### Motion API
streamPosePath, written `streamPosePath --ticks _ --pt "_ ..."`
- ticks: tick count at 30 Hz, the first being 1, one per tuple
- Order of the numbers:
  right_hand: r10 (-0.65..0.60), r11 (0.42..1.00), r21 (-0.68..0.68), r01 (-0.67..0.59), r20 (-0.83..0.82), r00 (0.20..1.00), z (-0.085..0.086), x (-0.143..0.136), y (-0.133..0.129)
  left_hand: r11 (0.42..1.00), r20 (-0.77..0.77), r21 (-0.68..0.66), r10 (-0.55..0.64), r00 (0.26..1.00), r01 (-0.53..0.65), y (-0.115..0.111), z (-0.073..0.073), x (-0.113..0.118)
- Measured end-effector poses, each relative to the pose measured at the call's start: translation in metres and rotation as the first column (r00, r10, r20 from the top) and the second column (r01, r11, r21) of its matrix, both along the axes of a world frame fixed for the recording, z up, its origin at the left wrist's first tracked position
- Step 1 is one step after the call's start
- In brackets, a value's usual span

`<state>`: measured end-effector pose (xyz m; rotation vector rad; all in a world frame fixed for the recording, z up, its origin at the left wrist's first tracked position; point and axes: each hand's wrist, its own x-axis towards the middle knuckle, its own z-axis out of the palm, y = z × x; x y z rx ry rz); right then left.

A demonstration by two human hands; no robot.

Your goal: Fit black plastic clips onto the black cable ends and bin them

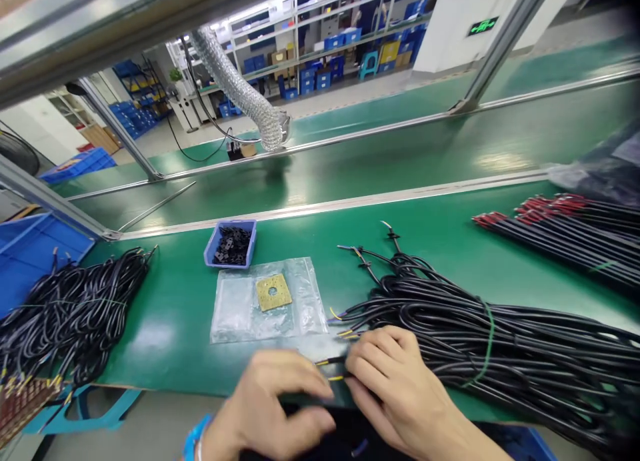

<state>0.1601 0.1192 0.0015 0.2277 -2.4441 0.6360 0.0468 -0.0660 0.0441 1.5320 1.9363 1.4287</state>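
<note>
My right hand [393, 384] is closed over the end of a black cable at the near edge of the green bench, with yellow and dark wire tips [336, 378] poking out to the left of its fingers. My left hand [280, 404] is just left of those tips, slightly blurred, its thumb and fingers apart with nothing seen between them. A blue band circles the left wrist. Beside my right hand lies a large bundle of black cables [440, 314], tied with a green strap [490, 334]. Several of its ends show bare coloured wires and small black fittings.
Behind my hands lies a clear plastic bag [233, 311] with a yellow square sponge [273, 292] on it. A blue bin [209, 254] holds small black parts. More black cables [80, 308] lie left; red-tipped cables [565, 228] lie right. A silver duct [240, 88] hangs above.
</note>
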Motion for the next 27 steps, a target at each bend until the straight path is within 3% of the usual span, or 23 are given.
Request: streamPosePath --ticks 2,3,5,8,11,14,17,22,24,27 --pt "0.073 0.997 -0.025 -0.073 -0.021 0.997 0.000 0.004 0.004 0.964 -0.147 -0.039 0.254 0.956 -0.262 -0.002 0.016 -0.041" --pt "0.097 0.995 -0.013 -0.097 -0.028 0.995 0.000 0.005 0.006 0.903 -0.256 -0.058 0.399 0.881 -0.426 -0.001 0.021 -0.064" --pt "0.123 0.992 0.020 -0.122 -0.039 0.992 0.002 0.006 0.008 0.745 -0.480 -0.136 0.527 0.701 -0.653 0.007 0.025 -0.113" --pt "0.140 0.989 0.052 -0.138 -0.050 0.989 0.005 0.004 0.009 0.699 -0.534 -0.177 0.523 0.664 -0.693 0.023 0.021 -0.173" --pt "0.134 0.990 0.059 -0.131 -0.056 0.989 0.007 0.003 0.008 0.711 -0.513 -0.188 0.517 0.685 -0.677 0.034 0.016 -0.202" --pt "0.117 0.992 0.054 -0.115 -0.048 0.992 0.007 0.003 0.008 0.717 -0.451 -0.162 0.557 0.697 -0.678 0.032 0.015 -0.200" --pt "0.117 0.992 0.052 -0.115 -0.043 0.992 0.007 0.003 0.007 0.737 -0.330 -0.165 0.585 0.741 -0.656 0.021 0.018 -0.173" --pt "0.112 0.993 0.028 -0.111 -0.035 0.993 0.005 0.002 0.006 0.880 -0.043 -0.272 0.392 0.919 -0.388 0.010 0.013 -0.119" --pt "0.113 0.994 0.021 -0.112 -0.036 0.993 0.004 0.001 0.006 0.885 -0.043 -0.307 0.353 0.935 -0.349 0.012 0.006 -0.108" --pt "0.106 0.994 0.012 -0.106 -0.032 0.994 0.004 0.002 0.005 0.853 -0.201 -0.310 0.373 0.906 -0.420 0.019 -0.006 -0.101"
